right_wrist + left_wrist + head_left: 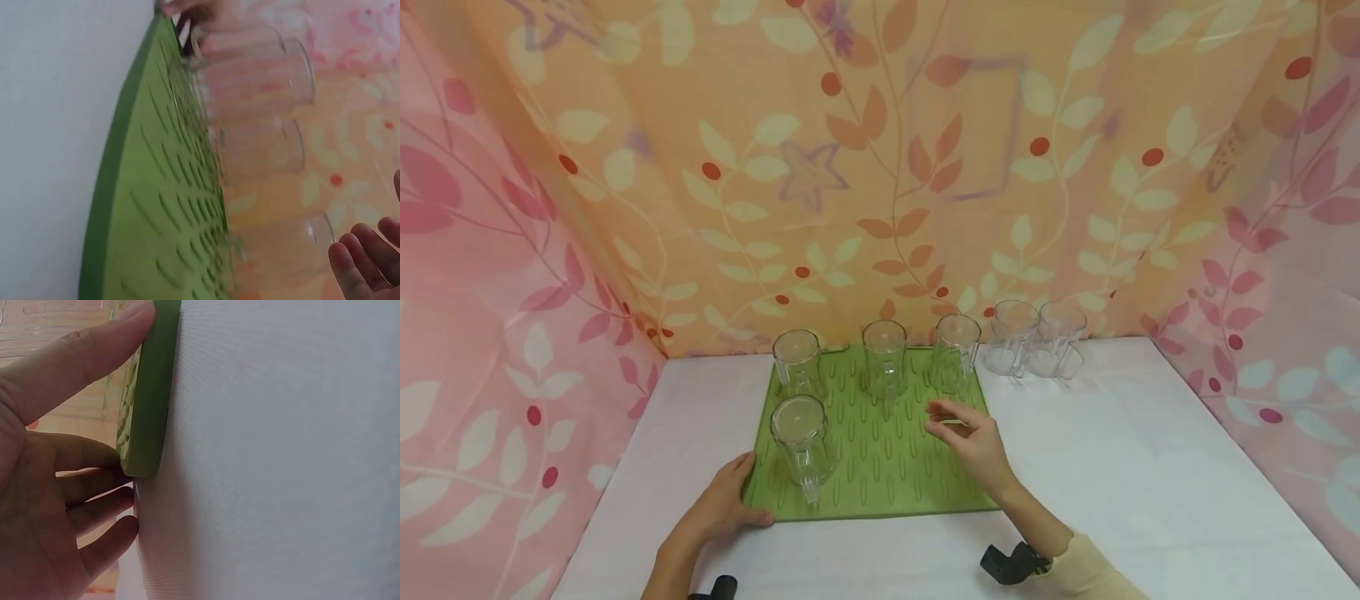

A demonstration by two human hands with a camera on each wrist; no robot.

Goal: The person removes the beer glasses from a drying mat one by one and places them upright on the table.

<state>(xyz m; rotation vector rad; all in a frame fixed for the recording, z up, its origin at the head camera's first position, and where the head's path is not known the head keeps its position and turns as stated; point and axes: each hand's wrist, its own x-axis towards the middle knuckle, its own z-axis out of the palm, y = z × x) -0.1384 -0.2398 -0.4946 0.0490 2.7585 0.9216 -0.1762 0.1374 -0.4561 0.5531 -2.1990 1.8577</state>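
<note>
A green ridged mat point(880, 467) lies on the white table, with several clear glass mugs on it. One mug point(805, 437) stands at the front left and another point(799, 362) behind it. A mug point(885, 358) stands at the back middle, and one point(957, 354) at the back right; these seem to be upside down. My left hand point(722, 496) touches the mat's front left corner, thumb point(94, 347) along the front edge and fingers at the left edge. Over the mat's right half, my right hand point(973, 442) hovers with nothing held, its fingers point(362, 259) loosely extended.
Two more clear mugs, one point(1011, 342) beside the other point(1056, 342), stand on the white table point(1120, 467) right of the mat, near the back cloth. Patterned orange cloth point(880, 167) hangs behind, with pink cloth point(475, 333) at the sides.
</note>
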